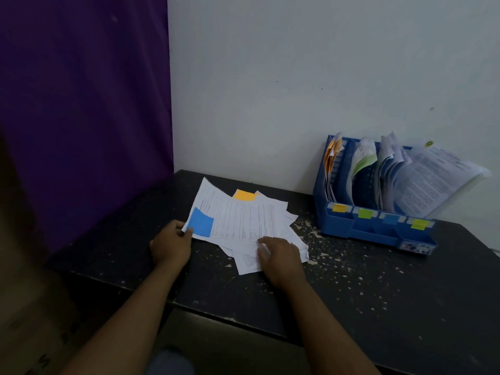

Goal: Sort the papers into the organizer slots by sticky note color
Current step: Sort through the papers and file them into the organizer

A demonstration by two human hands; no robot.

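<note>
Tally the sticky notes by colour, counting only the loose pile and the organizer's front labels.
Blue: 2 (blue pile note, blue slot label)
Orange: 2 (orange pile note, orange slot label)
Green: 1 (green slot label)
Yellow: 1 (yellow slot label)
Total: 6

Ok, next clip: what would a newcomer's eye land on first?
The loose pile of papers on the black table, its top sheet bearing a blue sticky note by the corner that the left grip pinches, while the right grip rests on the lower sheets. Then the blue organizer at right by the wall, slots tagged orange, green, blue and yellow, stuffed with papers. A purple curtain fills the left.
</note>
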